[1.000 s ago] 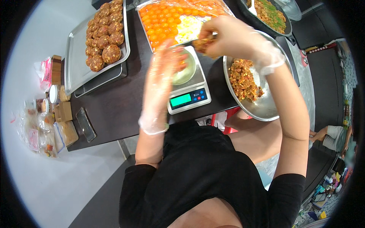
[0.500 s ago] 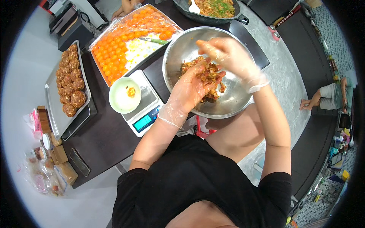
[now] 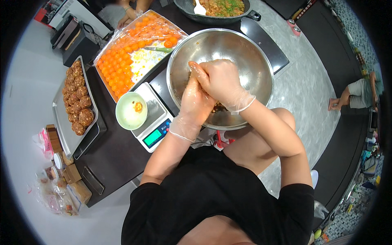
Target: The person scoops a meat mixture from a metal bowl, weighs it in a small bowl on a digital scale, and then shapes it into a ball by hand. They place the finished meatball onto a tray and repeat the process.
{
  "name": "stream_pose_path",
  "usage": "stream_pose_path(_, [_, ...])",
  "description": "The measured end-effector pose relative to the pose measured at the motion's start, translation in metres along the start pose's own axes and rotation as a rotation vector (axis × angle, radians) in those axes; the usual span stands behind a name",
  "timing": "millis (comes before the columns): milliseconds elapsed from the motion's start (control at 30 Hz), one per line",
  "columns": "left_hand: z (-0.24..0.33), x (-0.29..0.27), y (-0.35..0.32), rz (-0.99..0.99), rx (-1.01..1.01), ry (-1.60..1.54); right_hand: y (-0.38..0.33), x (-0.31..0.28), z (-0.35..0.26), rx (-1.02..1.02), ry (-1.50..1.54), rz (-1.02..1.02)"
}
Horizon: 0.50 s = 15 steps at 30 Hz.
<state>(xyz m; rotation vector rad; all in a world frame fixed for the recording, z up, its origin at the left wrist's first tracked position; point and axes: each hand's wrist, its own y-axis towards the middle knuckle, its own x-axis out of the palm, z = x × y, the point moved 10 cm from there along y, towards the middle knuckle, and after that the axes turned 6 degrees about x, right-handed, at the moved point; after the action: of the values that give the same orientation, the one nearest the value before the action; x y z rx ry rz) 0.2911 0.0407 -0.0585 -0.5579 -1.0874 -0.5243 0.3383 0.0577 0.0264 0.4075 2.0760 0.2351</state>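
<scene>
Both my hands wear clear plastic gloves and are pressed together over a large steel mixing bowl (image 3: 257, 69). My left hand (image 3: 195, 100) is underneath, curled around a lump of chunky brown filling. Closed over it from above is my right hand (image 3: 222, 77), so the lump between the palms is hidden. Loose filling (image 3: 219, 108) shows in the bowl just below my wrists. Left of the bowl, a digital scale (image 3: 157, 134) with a lit green display carries a pale green bowl (image 3: 130, 116), with a small orange-yellow piece (image 3: 138, 107) inside.
A film-covered tray of orange yolk-like balls (image 3: 118, 73) lies behind the scale, a green-handled tool (image 3: 158, 49) on it. Further left, a metal tray (image 3: 65, 126) holds brown balls (image 3: 79, 98). A black pan (image 3: 212, 18) stands at the back. A phone (image 3: 93, 180) lies near the table edge.
My right hand has come down and left onto my left hand, covering the filling that lay visible in the left palm. The view has shifted slightly.
</scene>
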Motion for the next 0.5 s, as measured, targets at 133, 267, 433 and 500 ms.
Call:
stream_pose_path(133, [0.009,0.011,-0.002,-0.142,-0.103,0.037,0.005,0.016,0.037,0.311,0.642,-0.248])
stream_pose_path(267, [0.016,0.021,-0.008,-0.156,-0.160,0.267,0.006,0.001,0.067,0.354,0.790,-0.489])
stream_pose_path(433, [0.022,0.016,-0.012,-0.215,-0.197,0.320,-0.010,0.007,0.049,0.408,0.832,-0.716])
stream_pose_path(500, [0.022,0.013,-0.011,-0.222,-0.196,0.362,-0.012,0.010,0.051,0.399,0.871,-0.734])
